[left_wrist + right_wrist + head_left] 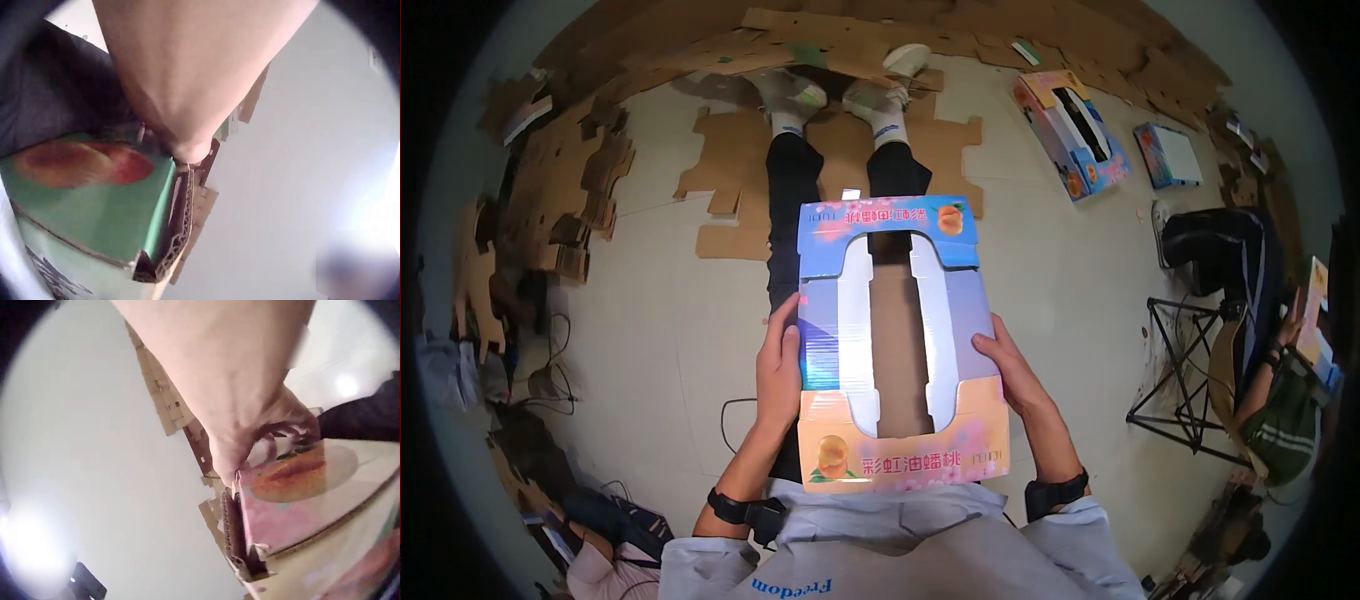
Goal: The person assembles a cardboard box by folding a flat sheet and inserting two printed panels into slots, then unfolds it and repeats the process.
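Observation:
A printed fruit carton (955, 310) lies over the person's lap, its top flaps folded in around a long opening that shows the brown bottom. Peaches and Chinese lettering mark its blue and orange ends. The left hand (778, 365) grips the carton's left side, and the right hand (1010, 370) grips the opposite side with the thumb over the top edge. In the left wrist view, the carton's green side (94, 215) shows below the hand, whose fingers are mostly hidden. The right wrist view has the fingers curled against the pink side panel (275, 519).
Another fruit carton (1070, 135) stands on the floor at far right, beside a smaller box (1168, 155). Flattened cardboard (730, 160) lies under the person's outstretched legs. A folding stool frame (1190, 375) and another seated person (1280, 400) are at right. Cardboard stacks (575, 190) line the left.

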The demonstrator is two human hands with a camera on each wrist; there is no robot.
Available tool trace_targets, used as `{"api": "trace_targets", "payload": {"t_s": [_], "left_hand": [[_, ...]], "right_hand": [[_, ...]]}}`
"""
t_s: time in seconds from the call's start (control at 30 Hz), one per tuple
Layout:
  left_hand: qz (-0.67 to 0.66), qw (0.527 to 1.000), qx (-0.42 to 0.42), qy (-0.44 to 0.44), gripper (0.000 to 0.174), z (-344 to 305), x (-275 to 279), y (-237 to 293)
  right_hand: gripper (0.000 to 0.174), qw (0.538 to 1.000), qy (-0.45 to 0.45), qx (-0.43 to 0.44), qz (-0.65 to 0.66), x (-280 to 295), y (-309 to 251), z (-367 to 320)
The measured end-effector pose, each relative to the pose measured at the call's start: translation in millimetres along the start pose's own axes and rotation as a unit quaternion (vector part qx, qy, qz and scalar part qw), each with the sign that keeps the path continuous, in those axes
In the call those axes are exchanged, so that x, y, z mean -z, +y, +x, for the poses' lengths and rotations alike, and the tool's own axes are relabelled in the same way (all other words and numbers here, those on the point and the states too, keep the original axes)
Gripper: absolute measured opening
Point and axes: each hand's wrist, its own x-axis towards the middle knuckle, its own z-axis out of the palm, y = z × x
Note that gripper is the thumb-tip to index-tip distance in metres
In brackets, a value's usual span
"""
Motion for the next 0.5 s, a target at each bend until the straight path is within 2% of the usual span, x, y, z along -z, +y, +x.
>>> {"api": "trace_targets", "payload": {"t_s": [0.07,0.1,0.17,0.2,0.27,0.33,0.4,0.47,0.5], "left_hand": [[-0.009,0.998,0.027,-0.052,0.038,1,-1,-4],[0.086,0.993,-0.034,-0.075,0.036,2,0,-16],[0.239,0.949,-0.175,-0.107,0.026,1,1,-44],[0.273,0.936,-0.193,-0.107,0.025,-2,-1,-41],[0.343,0.905,-0.227,-0.109,0.023,-8,-2,-31],[0.320,0.916,-0.227,-0.089,0.020,-3,-5,-41],[0.301,0.926,-0.215,-0.075,0.019,2,-6,-43],[0.284,0.931,-0.223,-0.059,0.016,6,-7,-42],[0.277,0.933,-0.222,-0.055,0.016,7,-8,-43]], "right_hand": [[0.066,0.996,0.042,0.013,0.078,24,16,6],[0.064,0.992,0.060,0.021,0.113,40,17,9],[0.061,0.979,0.149,0.035,0.132,69,0,13],[0.060,0.970,0.194,0.041,0.142,87,-11,16],[0.058,0.960,0.143,0.142,0.193,137,-39,30],[0.057,0.943,0.102,0.198,0.248,173,-87,36],[0.053,0.894,0.220,0.306,0.244,136,-138,44],[0.048,0.860,0.339,0.264,0.275,192,-98,110],[0.035,0.881,0.292,0.276,0.250,197,-67,144]]}}
